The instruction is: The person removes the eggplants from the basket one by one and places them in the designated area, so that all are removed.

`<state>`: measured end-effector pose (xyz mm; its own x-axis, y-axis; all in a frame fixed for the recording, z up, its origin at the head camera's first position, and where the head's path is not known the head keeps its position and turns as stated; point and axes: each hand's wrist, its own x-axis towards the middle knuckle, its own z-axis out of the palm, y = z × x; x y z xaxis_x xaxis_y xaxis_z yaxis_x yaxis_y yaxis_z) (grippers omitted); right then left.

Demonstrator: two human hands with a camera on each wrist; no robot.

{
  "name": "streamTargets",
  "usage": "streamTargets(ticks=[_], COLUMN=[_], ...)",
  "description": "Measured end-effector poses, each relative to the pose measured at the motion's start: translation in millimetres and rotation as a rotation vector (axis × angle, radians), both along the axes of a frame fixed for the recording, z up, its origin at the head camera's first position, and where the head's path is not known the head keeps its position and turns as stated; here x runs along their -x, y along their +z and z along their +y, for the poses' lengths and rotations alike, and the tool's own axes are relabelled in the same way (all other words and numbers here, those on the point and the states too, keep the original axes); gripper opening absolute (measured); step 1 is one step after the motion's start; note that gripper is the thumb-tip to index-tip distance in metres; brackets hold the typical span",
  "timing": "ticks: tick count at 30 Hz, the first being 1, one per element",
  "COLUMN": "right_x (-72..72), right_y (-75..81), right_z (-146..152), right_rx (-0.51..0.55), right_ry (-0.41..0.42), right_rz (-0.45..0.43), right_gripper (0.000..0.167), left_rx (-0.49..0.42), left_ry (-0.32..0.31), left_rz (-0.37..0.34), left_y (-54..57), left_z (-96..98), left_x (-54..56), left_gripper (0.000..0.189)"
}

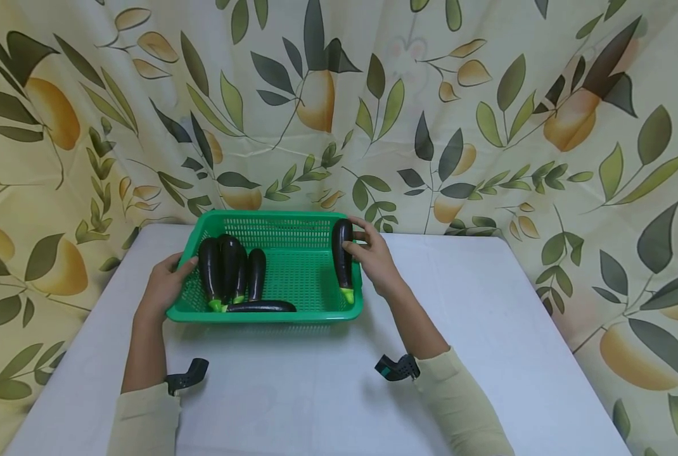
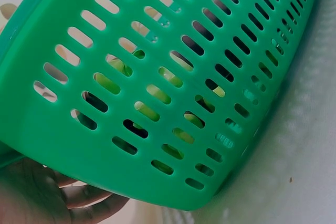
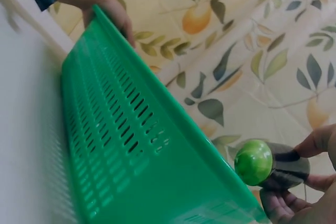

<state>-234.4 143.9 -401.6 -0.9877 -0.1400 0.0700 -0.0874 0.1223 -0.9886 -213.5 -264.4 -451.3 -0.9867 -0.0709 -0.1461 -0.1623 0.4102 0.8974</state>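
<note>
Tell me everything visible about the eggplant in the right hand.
The eggplant is long, smooth, glossy and nearly black, with a bright green cap at its near end. The right hand pinches it between thumb and fingers. It is held at the right end of the green basket, apart from the other eggplants; whether it touches the basket is unclear.

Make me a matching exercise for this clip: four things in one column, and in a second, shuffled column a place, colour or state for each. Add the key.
Column one
1. Left hand
2. Right hand
3. Basket
4. Table

Column two
A. Green, with slots in its walls
B. Holds the left end of the basket in the head view
C. White, underneath everything else
D. Holds one dark eggplant with a green tip

Right pairs: 1-B, 2-D, 3-A, 4-C
</note>
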Motion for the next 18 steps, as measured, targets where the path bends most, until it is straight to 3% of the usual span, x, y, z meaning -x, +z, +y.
streamTargets(ticks=[18], right_x=[1.1], right_y=[-16.9], right_z=[44], right_rx=[0.126], right_ry=[-0.091], right_rz=[-0.049], right_gripper=[0.061], left_rx=[0.003], left_ry=[-0.001], left_rz=[-0.014], left_y=[1.0], left_z=[-0.8], left_x=[0.0], left_gripper=[0.076])
